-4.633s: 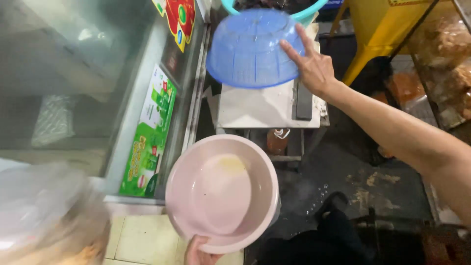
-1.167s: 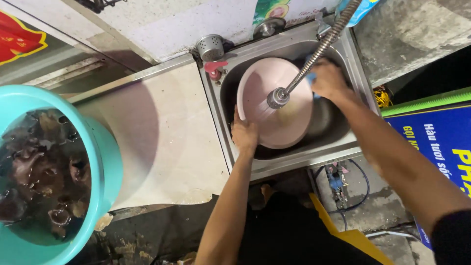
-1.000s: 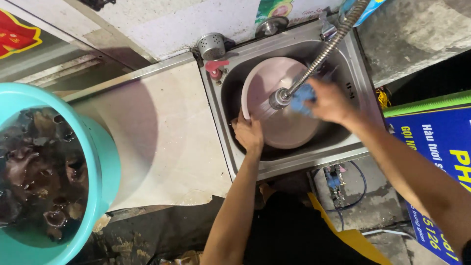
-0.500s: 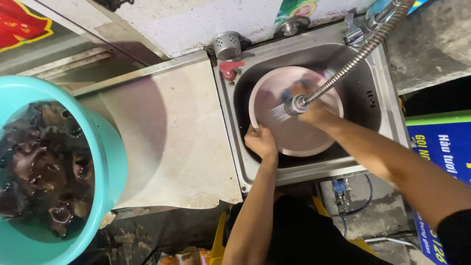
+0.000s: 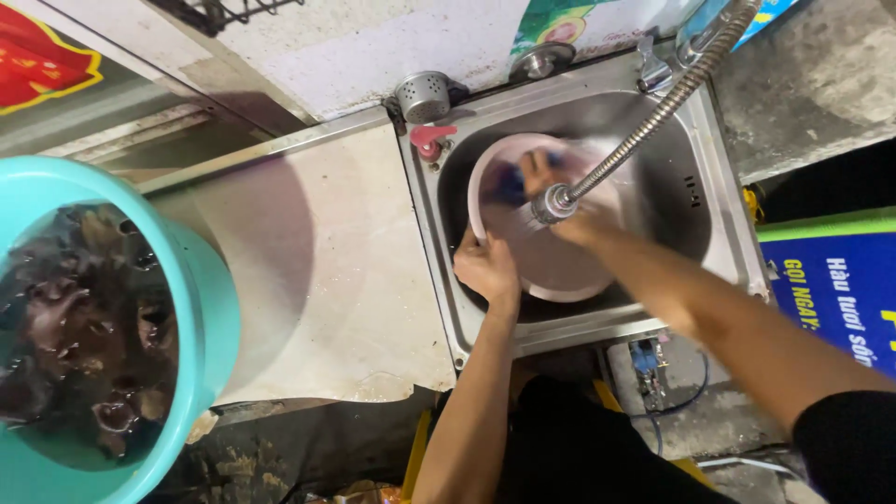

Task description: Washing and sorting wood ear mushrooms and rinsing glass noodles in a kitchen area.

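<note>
A pale pink basin (image 5: 560, 266) sits tilted inside the steel sink (image 5: 691, 196). My left hand (image 5: 485, 266) grips the basin's left rim. My right hand (image 5: 551, 191) is blurred inside the basin, closed on a blue scrubbing pad (image 5: 511, 179) pressed against the basin's inner wall. A flexible metal faucet hose (image 5: 653, 117) arches down from the upper right, and its spray head (image 5: 551, 201) hangs over the basin just by my right hand.
A teal tub (image 5: 201, 308) filled with dark shellfish in water stands at the left on the worn white counter (image 5: 345, 271). A small metal strainer cup (image 5: 425, 93) and a red sink plug (image 5: 431, 140) sit at the sink's back left corner. A blue sign (image 5: 835, 299) is at right.
Earlier I carried the pink basin past a blue colander. Over the last second my right hand has moved with the blue pad from the basin's right side to its upper left inside.
</note>
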